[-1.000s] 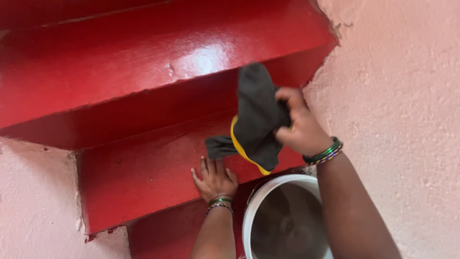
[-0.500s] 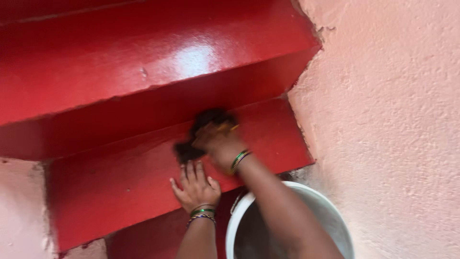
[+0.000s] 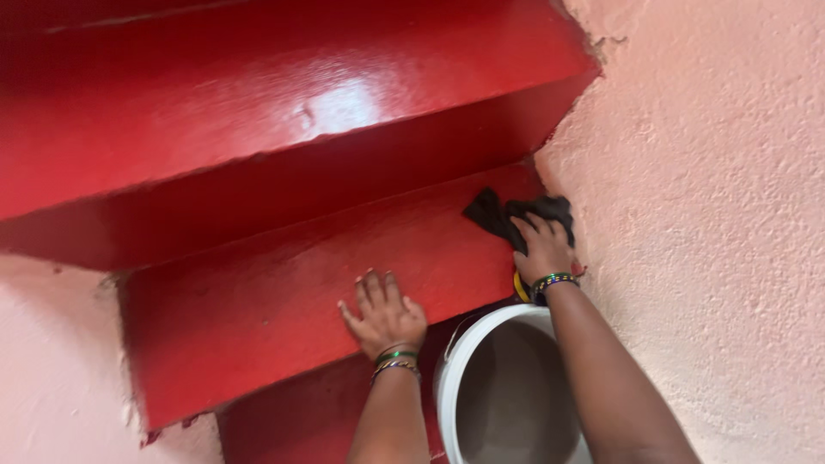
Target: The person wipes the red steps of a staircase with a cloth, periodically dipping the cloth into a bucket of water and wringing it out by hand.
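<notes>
Red step (image 3: 258, 318) by a pink wall (image 3: 713, 215): right hand (image 3: 541, 249) presses flat on a dark cloth (image 3: 507, 210), wiping the far-right corner; left hand (image 3: 384, 316) lies open on the step, near a white bucket (image 3: 468, 361)

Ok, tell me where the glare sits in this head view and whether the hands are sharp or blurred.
Head view: a bright glare patch lies on the glossy upper red step; the riser below it falls in shadow. Head view: both the left hand, flat on the lower step, and the right hand on the dark cloth look sharp, with no motion blur.
</notes>
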